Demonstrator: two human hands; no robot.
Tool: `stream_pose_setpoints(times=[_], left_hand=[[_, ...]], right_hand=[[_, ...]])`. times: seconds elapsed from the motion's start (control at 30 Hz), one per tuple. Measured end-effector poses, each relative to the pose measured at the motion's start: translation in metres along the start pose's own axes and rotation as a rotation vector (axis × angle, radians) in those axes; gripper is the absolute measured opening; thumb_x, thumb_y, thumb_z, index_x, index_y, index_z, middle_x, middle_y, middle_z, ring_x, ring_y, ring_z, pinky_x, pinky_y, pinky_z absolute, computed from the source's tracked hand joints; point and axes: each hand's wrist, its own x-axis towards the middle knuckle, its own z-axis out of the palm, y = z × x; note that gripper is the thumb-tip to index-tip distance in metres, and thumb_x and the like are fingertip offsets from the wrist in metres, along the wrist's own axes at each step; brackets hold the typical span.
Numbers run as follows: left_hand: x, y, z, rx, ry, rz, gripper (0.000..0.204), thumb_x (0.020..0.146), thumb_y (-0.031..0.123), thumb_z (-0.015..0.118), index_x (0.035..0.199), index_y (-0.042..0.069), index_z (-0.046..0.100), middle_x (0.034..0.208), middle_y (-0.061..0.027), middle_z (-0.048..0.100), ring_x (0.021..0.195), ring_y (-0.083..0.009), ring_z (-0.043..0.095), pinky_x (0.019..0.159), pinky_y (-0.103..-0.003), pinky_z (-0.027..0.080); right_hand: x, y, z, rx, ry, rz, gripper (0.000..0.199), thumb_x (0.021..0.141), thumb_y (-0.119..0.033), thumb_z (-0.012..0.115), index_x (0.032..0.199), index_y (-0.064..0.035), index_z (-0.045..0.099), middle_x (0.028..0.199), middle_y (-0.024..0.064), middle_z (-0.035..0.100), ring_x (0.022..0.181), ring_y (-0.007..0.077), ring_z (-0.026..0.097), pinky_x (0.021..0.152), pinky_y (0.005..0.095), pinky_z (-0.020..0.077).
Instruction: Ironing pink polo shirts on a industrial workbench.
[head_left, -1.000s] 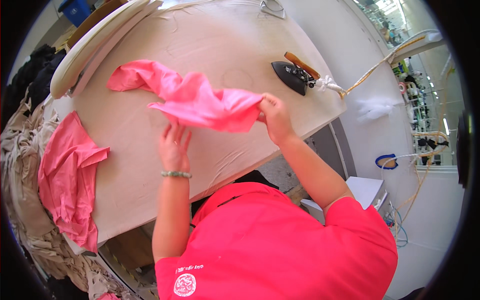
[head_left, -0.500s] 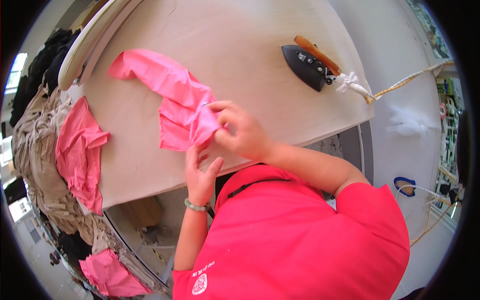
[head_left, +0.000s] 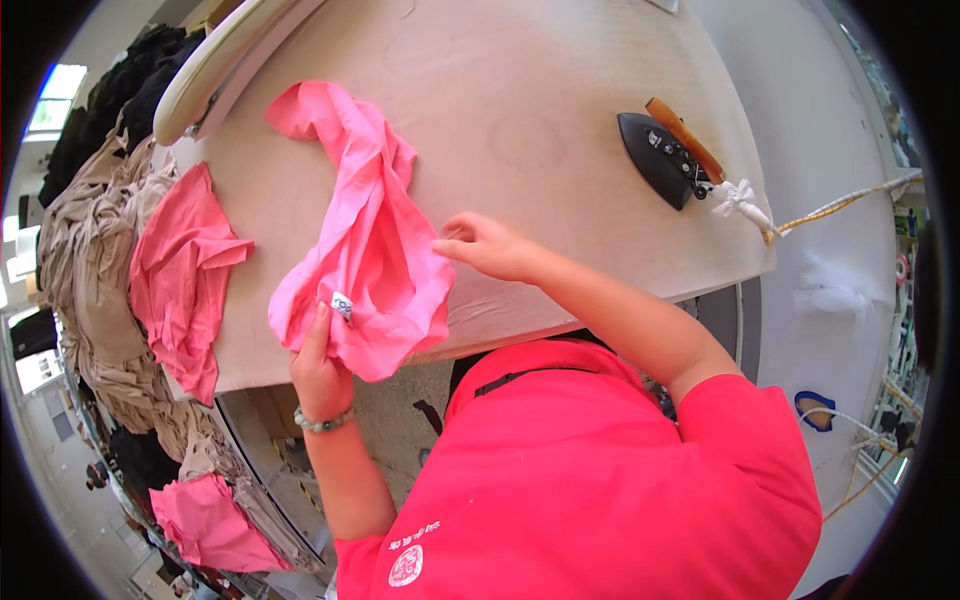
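Observation:
A pink garment (head_left: 365,240) lies across the pale ironing table, its far end narrow and bent to the left. Its near end is spread into a wide loop that hangs slightly over the table's front edge. My left hand (head_left: 322,380) grips the near left rim, thumb on top beside a small white label (head_left: 342,305). At the loop's right edge, the fingers of my right hand (head_left: 480,247) are pinched together on the cloth. The rest of the garment's underside is hidden.
An iron (head_left: 665,155) with a wooden handle and a wrapped cord rests at the right. A padded pressing arm (head_left: 200,75) stands at the far left. Another pink piece (head_left: 190,275) lies on the left edge, beside heaped beige cloth (head_left: 95,290). More pink cloth (head_left: 215,525) lies lower left.
The garment's near end has been turned and spread open, showing the label. My left hand has moved left and taken hold of the rim; my right hand has drawn apart from it.

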Motion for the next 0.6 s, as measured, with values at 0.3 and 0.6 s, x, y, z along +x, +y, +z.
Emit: stream_pose_setpoints(times=[0.3,0.6], left_hand=[[-0.016,0.051,-0.056,-0.224,-0.125,0.075,0.059,0.102,0.024,0.06,0.151,-0.003,0.044,0.14,-0.0174,0.062,0.129,-0.034,0.061,0.11,-0.053,0.05],[0.192,0.044,-0.038,-0.107,-0.183,-0.03,0.01,0.098,0.003,0.069,0.108,0.005,0.069,0.104,-0.0062,0.074,0.093,-0.0181,0.073,0.082,-0.031,0.063]], right_hand=[[-0.091,-0.096,-0.042,0.567,-0.143,0.009,0.029,0.101,-0.028,0.073,0.109,-0.0004,0.074,0.101,0.0053,0.074,0.091,0.011,0.069,0.079,0.028,0.0543],[0.084,-0.13,-0.085,0.331,0.141,-0.094,0.019,0.101,-0.019,0.065,0.096,-0.0026,0.072,0.092,0.0058,0.071,0.08,0.0157,0.068,0.07,0.0339,0.0569]])
